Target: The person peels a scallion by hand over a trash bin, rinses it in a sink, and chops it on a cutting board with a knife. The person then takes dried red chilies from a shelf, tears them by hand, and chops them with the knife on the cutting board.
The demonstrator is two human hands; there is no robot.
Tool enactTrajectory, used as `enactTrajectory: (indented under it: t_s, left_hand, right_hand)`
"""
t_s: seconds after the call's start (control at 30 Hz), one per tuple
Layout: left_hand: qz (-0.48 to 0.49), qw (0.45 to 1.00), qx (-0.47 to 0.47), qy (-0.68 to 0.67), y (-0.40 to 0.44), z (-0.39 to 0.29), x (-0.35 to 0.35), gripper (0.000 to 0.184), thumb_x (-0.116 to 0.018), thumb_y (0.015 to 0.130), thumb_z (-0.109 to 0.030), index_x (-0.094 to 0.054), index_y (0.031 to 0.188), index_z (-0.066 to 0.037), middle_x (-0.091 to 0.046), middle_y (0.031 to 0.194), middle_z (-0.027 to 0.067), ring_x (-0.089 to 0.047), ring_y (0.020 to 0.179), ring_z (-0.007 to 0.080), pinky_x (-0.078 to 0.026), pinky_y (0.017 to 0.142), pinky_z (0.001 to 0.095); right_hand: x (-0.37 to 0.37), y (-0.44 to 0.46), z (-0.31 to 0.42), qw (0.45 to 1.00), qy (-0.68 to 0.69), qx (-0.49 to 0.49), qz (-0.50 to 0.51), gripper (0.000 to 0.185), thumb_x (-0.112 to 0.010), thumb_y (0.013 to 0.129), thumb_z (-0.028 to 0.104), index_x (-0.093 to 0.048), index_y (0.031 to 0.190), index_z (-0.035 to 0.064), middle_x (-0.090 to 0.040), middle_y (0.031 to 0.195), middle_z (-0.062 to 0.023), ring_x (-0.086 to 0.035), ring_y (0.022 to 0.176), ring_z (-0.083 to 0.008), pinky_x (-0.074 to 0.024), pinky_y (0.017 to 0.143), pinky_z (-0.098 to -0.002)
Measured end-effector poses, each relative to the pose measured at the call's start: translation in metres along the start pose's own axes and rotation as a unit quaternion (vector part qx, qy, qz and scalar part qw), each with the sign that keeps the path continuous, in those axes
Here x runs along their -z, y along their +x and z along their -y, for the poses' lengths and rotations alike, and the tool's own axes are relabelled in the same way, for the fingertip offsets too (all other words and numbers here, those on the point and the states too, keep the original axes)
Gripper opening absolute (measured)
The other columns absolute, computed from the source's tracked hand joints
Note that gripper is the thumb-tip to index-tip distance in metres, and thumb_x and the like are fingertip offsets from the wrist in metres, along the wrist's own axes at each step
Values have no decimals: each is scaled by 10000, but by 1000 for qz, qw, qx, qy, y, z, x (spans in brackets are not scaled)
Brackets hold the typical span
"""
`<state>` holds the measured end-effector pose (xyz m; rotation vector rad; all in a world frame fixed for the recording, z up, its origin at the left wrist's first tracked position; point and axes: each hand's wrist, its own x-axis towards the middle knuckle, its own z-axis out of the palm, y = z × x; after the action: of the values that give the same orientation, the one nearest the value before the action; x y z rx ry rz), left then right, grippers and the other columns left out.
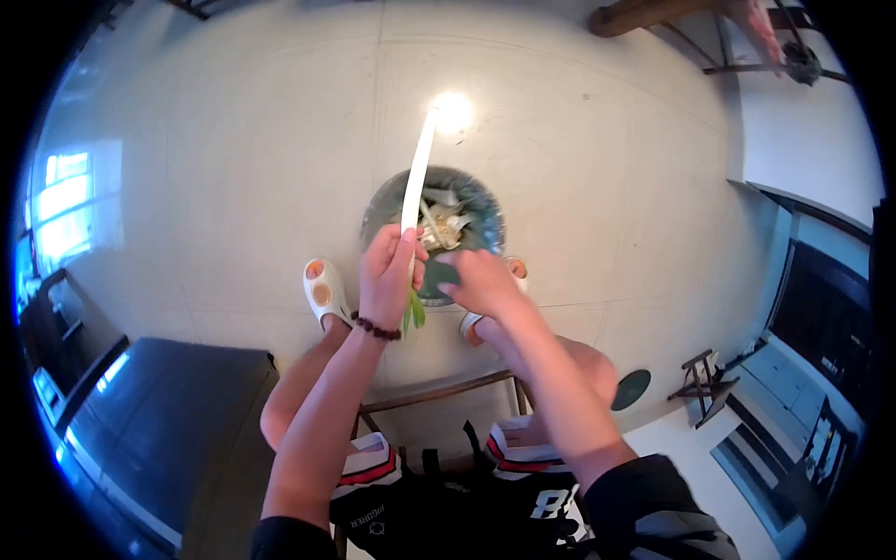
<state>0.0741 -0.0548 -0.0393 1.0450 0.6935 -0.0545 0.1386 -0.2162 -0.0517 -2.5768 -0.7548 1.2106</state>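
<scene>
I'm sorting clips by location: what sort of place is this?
Probably a room in a home, judging by the pale, shiny floor, white slip-on shoes, and bin of scraps below the white stalk in the left hand.

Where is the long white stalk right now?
In the head view, the white stalk is just left of centre, held in the left hand, its white end showing past the round bin and its green leaves below the hand.
</scene>
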Motion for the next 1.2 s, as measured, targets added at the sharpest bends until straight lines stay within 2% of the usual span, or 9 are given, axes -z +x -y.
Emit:
enactTrajectory:
  t_s: [0.07, 0.1, 0.17, 0.33, 0.57, 0.77, 0.87, 1.03, 1.2]
  left_hand:
    - [18, 1000, 0, 21, 3, 13, -3, 275, -477, 1100, -259, -591, 1148, -14, -591, 793, 16, -504, 583, 72, -415, 527, 232]
    - [27, 999, -17, 44, 6, 9, -2, 296, -428, 1114, -260, -583, 1175, -15, -585, 810, 23, -514, 598, 91, -432, 544, 249]
    - [-4, 995, 57, -77, -32, -8, -32, 317, -405, 1119, -267, -589, 1166, -14, -581, 822, 32, -533, 642, 123, -460, 592, 283]
    - [176, 963, 134, 155, -107, -104, -185, 280, -457, 1105, -193, -626, 1203, 8, -595, 818, 2, -517, 656, 77, -442, 611, 228]
    - [452, 862, 172, 153, -218, -293, -434, 342, -419, 1118, -213, -631, 1236, 28, -591, 820, -4, -466, 641, 56, -399, 603, 216]
    - [612, 750, 54, 245, -251, -362, -633, 362, -451, 1104, -261, -603, 1273, 21, -686, 986, 68, -584, 765, 112, -457, 693, 252]
    - [643, 725, -28, 245, -266, -366, -732, 331, -568, 1054, -157, -569, 1327, 30, -672, 1129, 98, -637, 954, 154, -520, 880, 308]
    - [629, 729, -34, 268, -255, -350, -864, 266, -645, 1003, -61, -616, 1254, 22, -710, 1029, 85, -643, 829, 124, -537, 754, 268]
    - [658, 720, -36, 217, -237, -313, -1024, 216, -632, 1024, -111, -661, 1183, 33, -718, 920, 63, -624, 725, 92, -520, 657, 247]
  right_hand:
    - [-19, 31, -19, 887, 450, 45, -96, 415, -694, 973, 204, -627, 1341, 23, -732, 1179, -169, -726, 1032, -233, -564, 898, -355]
    - [6, 28, -17, 879, 459, 57, -117, 415, -694, 973, 204, -627, 1341, 23, -732, 1179, -169, -726, 1032, -233, -564, 898, -355]
    - [23, -38, -22, 682, 729, 25, -56, 395, -666, 992, 124, -608, 1362, -1, -721, 1216, -134, -703, 1085, -212, -547, 960, -331]
    - [151, -210, -62, 662, 736, 4, -145, 341, -641, 973, 3, -622, 1310, -41, -713, 1192, -118, -690, 1061, -182, -543, 960, -319]
    - [395, -469, -95, 556, 755, 35, -346, 336, -698, 931, -28, -650, 1263, -52, -722, 1076, -75, -691, 1004, -136, -557, 921, -294]
    - [500, -617, -153, 556, 653, 42, -513, 261, -763, 916, 89, -715, 1156, -2, -731, 967, -35, -658, 821, -76, -534, 743, -245]
    - [529, -673, -196, 557, 575, 19, -599, 273, -760, 920, 109, -719, 1171, 9, -733, 959, -27, -647, 805, -66, -517, 717, -233]
    - [581, -699, -283, 448, 640, 39, -624, 271, -710, 941, 56, -694, 1196, -36, -728, 974, -40, -647, 790, -83, -505, 688, -232]
    - [623, -733, -415, 476, 572, -15, -668, 237, -716, 939, 46, -693, 1158, -41, -725, 967, -38, -647, 790, -90, -515, 694, -239]
